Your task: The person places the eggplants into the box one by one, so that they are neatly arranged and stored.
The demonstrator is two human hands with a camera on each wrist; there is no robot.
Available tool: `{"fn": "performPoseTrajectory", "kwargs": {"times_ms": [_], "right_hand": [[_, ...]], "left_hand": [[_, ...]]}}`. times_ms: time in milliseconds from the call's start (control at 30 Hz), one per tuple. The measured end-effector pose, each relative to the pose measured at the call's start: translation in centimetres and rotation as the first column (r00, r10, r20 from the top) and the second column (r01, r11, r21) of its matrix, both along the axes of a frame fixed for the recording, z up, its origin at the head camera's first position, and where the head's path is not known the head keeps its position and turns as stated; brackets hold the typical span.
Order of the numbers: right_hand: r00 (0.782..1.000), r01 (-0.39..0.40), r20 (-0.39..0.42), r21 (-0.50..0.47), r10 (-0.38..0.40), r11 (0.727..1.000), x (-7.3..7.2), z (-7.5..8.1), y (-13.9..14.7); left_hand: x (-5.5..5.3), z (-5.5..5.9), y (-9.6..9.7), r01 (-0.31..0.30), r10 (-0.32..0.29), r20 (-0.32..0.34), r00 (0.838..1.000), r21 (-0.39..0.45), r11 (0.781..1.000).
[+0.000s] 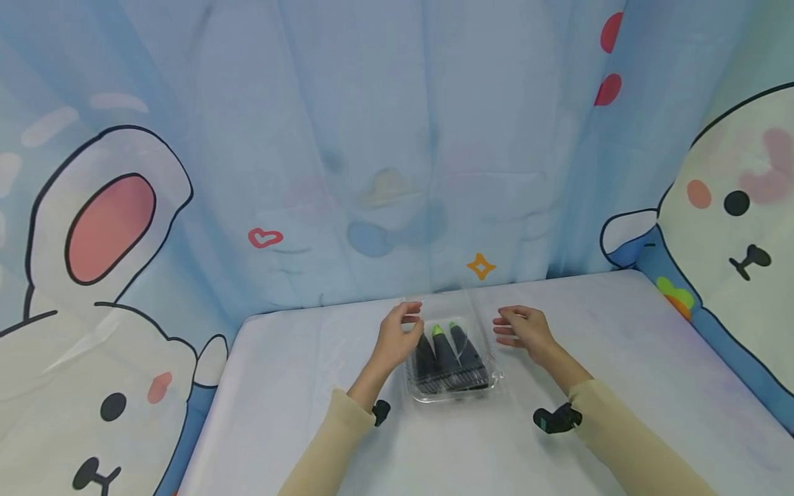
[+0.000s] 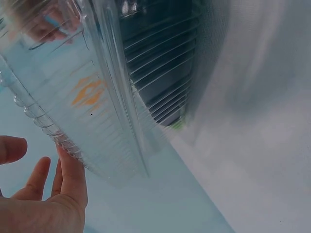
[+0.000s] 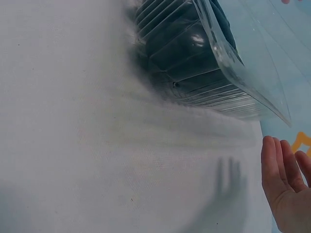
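A clear plastic clamshell box [image 1: 455,397] stands on the white-covered table with its see-through lid [image 2: 58,107] raised. Inside lie three dark, tapered objects [image 1: 445,355] with bright green tips; their kind cannot be told. At the box's left side is my left hand [image 1: 397,337], fingers loosely bent. In the left wrist view the left hand [image 2: 58,194] has a finger at the lid's ribbed edge; whether it presses there is unclear. To the right of the box, my right hand [image 1: 526,329] hovers apart from it, its fingers extended and holding nothing.
A white cloth [image 1: 298,386] covers the table. Behind it hangs a pale blue curtain [image 1: 384,138] with cartoon animals printed at both sides. Dark wrist cameras [image 1: 557,418] sit below both wrists.
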State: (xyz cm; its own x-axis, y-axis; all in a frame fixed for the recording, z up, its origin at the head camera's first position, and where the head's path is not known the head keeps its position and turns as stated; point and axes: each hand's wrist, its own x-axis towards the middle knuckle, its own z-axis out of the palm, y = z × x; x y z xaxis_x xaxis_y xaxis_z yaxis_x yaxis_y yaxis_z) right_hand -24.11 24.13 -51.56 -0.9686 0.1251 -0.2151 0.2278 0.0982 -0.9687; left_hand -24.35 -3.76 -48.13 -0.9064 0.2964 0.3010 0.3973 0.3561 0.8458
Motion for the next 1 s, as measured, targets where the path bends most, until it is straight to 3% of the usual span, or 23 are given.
{"fn": "performPoseTrajectory", "kwargs": {"times_ms": [667,1000], "right_hand": [[1.0,-0.02,-0.012,0.036,0.021,0.999,-1.4,0.7,0.2],[1.0,-0.016,0.009,0.036,0.016,0.999,-1.4,0.6,-0.3]], "left_hand": [[0.6,0.1,-0.1,0.0,0.0,0.008,1.0,-0.013,1.0],[0.9,0.3,-0.1,0.016,-0.016,-0.008,1.0,-0.03,0.999]]}}
